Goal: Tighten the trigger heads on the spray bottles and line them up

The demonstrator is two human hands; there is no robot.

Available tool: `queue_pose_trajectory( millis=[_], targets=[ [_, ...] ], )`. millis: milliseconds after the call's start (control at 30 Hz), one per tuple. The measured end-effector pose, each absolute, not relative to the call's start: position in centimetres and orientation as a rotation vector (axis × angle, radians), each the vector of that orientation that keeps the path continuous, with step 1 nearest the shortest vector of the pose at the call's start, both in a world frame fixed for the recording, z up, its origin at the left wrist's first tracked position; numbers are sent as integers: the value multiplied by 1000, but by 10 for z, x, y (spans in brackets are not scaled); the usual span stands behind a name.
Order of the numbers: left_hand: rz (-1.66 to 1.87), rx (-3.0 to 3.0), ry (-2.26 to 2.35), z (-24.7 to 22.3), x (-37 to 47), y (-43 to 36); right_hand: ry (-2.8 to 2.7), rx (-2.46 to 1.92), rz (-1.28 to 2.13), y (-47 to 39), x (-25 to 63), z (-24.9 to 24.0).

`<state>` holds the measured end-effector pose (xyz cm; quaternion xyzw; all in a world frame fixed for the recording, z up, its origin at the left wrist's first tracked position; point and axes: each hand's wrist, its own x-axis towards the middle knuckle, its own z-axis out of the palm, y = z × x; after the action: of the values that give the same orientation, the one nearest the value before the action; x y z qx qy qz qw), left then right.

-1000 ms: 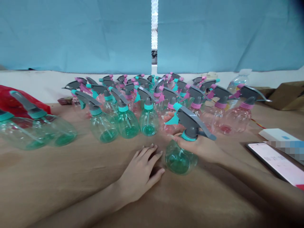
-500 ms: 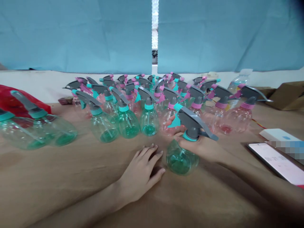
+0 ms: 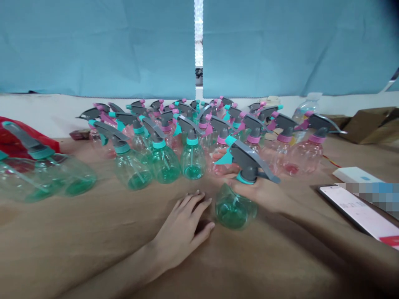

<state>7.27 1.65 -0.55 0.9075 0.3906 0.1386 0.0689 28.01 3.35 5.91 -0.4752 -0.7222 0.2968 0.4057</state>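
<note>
My right hand (image 3: 262, 192) is wrapped round the neck of a green spray bottle (image 3: 234, 212). That bottle has a grey head with a turquoise nozzle and trigger, pointing left, and it is upright or nearly so at the table surface. Just left of it, my left hand (image 3: 183, 226) lies flat on the brown table (image 3: 118, 232), fingers stretched and holding nothing. Beyond the hands stands a front row with a green spray bottle (image 3: 192, 160) with turquoise collar and a pink spray bottle (image 3: 307, 155) with pink collar. Part of the right fingers is hidden behind the bottle.
Several more green and pink spray bottles crowd the back. At left, a spray bottle (image 3: 71, 174) stands before a red bag (image 3: 37, 137). A phone (image 3: 352, 207), a white box (image 3: 358, 174), a clear bottle (image 3: 307, 106) and a cardboard box (image 3: 370, 124) are at right.
The whole view has shifted slightly, so most things appear a little further left. Both hands keep their poses, and the right still holds the same spray bottle.
</note>
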Motion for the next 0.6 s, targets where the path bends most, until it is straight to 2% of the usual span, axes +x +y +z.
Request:
queue_pose_trajectory(
  millis=[300,600],
  targets=[
    [647,2414,1143,1,77,5,-1792,-1124,725,35,270,54],
    [815,2143,1217,2,46,-19,-1878,-986,782,28,213,58]
  ],
)
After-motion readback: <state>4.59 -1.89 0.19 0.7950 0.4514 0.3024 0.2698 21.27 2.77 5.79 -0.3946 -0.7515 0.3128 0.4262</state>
